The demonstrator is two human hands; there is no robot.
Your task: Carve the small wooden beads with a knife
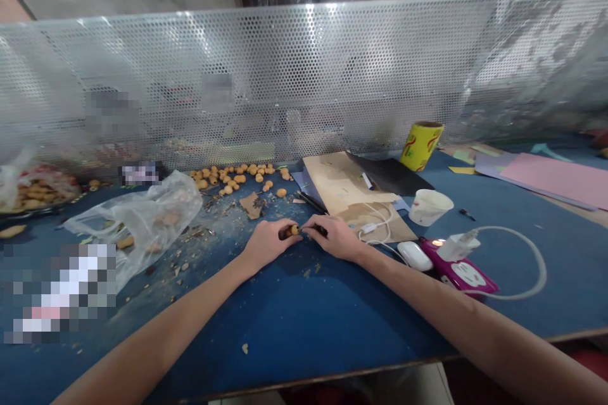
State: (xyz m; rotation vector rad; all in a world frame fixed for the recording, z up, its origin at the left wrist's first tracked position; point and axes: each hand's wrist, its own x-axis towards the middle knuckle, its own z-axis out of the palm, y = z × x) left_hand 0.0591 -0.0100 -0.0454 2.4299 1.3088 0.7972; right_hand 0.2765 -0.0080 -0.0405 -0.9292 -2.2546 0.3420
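In the middle of the head view, my left hand [270,242] is closed around a small gourd [295,230], tan with dark brown parts. My right hand [336,235] pinches a slim dark-handled tool [321,230], its thin tip pointing at the gourd. Whether tip and gourd touch I cannot tell. Both hands are low over the blue tabletop [285,316]. Behind them lie many small tan gourds [240,179] in a loose heap, and a torn brown scrap [251,205] sits nearer my left hand.
Left stands a clear plastic bag [156,221] among scattered debris. Brown paper [342,183], a black sheet [389,174], a white cup [430,207], a yellow roll [422,145] and a purple power strip [470,275] with cables are to the right. A perforated metal screen [332,76] closes the back.
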